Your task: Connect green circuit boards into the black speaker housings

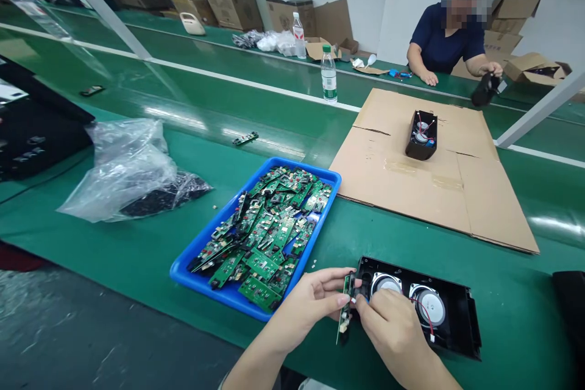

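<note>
Circuit board (pixel 346 308) in hand is a small green printed board, held on edge at the near edge of the bench, just beside the left end of the black speaker housing (pixel 450 323). The left hand (pixel 311 304) pinches it, thumb and forefingers closed on its left face and edge. The right hand (pixel 393 332) is closed on its right side, fingertips at the board's upper end where it meets the housing.

Handling judgement: the board looks light, thin and stiff, with fragile soldered parts on its face. Grip it by its bare edges, not across the components. The housing, a rigid plastic shell, lies open side up with two round speaker drivers (pixel 429 304) and a thin red lead; that lead is likely to snag.

The blue tray (pixel 183 268), heaped with similar boards, sits just left of the hands. A cardboard sheet (pixel 457 189) lies beyond, carrying a second housing (pixel 421 134). A co-worker sits at the far edge.
</note>
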A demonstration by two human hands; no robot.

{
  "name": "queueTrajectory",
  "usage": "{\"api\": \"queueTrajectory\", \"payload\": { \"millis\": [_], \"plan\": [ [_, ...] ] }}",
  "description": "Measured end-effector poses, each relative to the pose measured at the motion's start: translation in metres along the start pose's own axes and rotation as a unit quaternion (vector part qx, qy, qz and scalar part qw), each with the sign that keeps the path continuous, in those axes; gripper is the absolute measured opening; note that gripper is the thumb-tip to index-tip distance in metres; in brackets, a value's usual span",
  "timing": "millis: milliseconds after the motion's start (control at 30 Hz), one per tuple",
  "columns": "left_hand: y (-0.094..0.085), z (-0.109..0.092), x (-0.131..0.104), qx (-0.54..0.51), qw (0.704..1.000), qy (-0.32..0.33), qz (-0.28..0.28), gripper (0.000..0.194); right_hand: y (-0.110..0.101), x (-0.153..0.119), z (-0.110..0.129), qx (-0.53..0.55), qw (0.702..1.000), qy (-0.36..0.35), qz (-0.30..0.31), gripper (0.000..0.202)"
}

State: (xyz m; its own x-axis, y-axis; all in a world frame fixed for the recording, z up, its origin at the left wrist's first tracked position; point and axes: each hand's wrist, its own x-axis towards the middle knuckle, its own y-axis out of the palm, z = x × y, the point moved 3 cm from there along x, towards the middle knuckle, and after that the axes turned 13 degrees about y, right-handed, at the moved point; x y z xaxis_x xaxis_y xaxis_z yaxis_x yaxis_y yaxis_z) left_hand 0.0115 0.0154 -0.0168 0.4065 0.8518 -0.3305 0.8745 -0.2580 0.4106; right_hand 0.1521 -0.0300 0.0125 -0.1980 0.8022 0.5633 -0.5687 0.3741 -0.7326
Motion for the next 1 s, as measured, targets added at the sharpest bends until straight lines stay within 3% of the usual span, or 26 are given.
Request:
{"api": "queueTrajectory", "payload": {
  "millis": [133,267,500,800,1000],
  "plan": [
    [0.001,-0.002,-0.001,0.026,0.999,-0.027,0.010,0.051,-0.002,0.003,0.002,-0.004,0.999,-0.017,0.035,0.038],
    [0.004,-0.001,-0.004,0.022,0.999,-0.029,0.015,0.051,-0.003,0.003,0.004,0.001,0.999,-0.019,0.026,0.043],
    [0.008,-0.005,-0.011,0.035,0.999,0.013,0.038,0.048,0.001,-0.002,0.004,0.008,1.000,-0.022,0.016,0.037],
    [0.004,-0.003,-0.021,0.031,0.996,0.066,0.043,0.039,-0.012,0.002,0.014,0.025,0.999,-0.046,0.005,0.040],
    [0.004,-0.004,-0.035,0.074,0.992,0.102,-0.001,0.034,-0.012,-0.005,0.014,0.076,0.996,-0.052,0.001,0.038]
  ]
}}
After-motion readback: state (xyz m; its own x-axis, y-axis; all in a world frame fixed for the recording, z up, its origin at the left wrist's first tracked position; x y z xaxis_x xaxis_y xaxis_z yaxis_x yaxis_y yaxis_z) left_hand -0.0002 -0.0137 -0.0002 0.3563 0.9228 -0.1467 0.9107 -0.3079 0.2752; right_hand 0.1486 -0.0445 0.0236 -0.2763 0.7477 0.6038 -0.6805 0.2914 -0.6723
